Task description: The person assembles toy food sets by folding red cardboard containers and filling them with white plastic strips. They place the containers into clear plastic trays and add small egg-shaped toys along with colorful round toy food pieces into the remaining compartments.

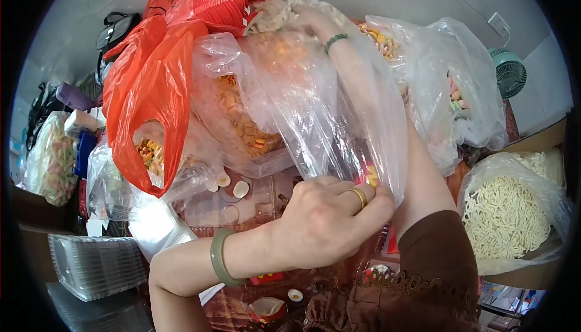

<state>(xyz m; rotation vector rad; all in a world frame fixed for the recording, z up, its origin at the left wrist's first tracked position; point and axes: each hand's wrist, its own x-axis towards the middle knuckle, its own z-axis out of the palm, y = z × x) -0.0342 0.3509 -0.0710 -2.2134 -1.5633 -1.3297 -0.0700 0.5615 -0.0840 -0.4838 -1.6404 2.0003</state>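
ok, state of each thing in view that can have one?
Big bag: open, forearm inside
Left hand: closed on bag's edge
Right hand: inside bag, grip unclear
Red bag: crumpled, handle loop loose
Red cartons: stacked
Clear trays: nested
Pale sticks' bag: open, filled
Fan: upright, spin unclear

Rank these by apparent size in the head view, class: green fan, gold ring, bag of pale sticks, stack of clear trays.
Bag of pale sticks
Stack of clear trays
Green fan
Gold ring
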